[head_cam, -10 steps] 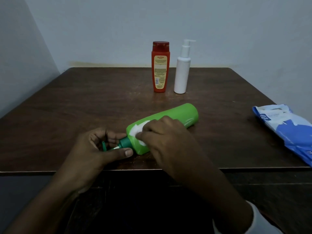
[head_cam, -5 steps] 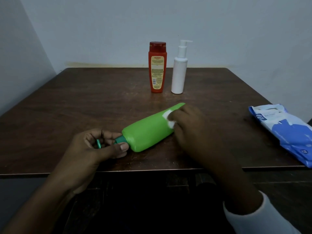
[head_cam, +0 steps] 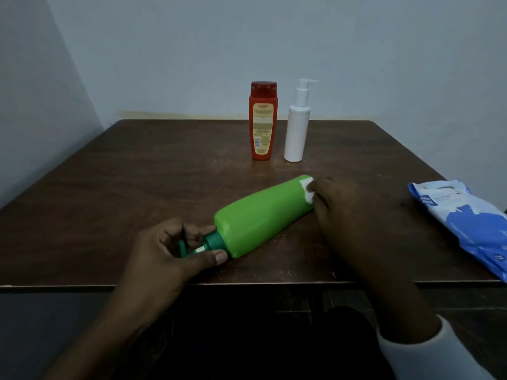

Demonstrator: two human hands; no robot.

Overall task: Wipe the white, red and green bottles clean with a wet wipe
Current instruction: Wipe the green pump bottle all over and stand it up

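Observation:
The green bottle (head_cam: pixel 260 215) lies on its side near the front of the dark wooden table (head_cam: pixel 137 182), cap end toward me. My left hand (head_cam: pixel 170 250) pinches its dark green cap and neck. My right hand (head_cam: pixel 354 209) holds a white wet wipe (head_cam: pixel 308 190) against the bottle's far base end. The red bottle (head_cam: pixel 262 122) and the white pump bottle (head_cam: pixel 297 124) stand upright side by side near the back of the table.
A blue and white pack of wet wipes (head_cam: pixel 466 226) lies at the table's right edge, partly past the front corner. Walls close in behind and to the left. The table's front edge runs just below my left hand.
My right hand has slid the wipe along the green bottle from the neck end to the base end. My left hand has kept its hold on the cap.

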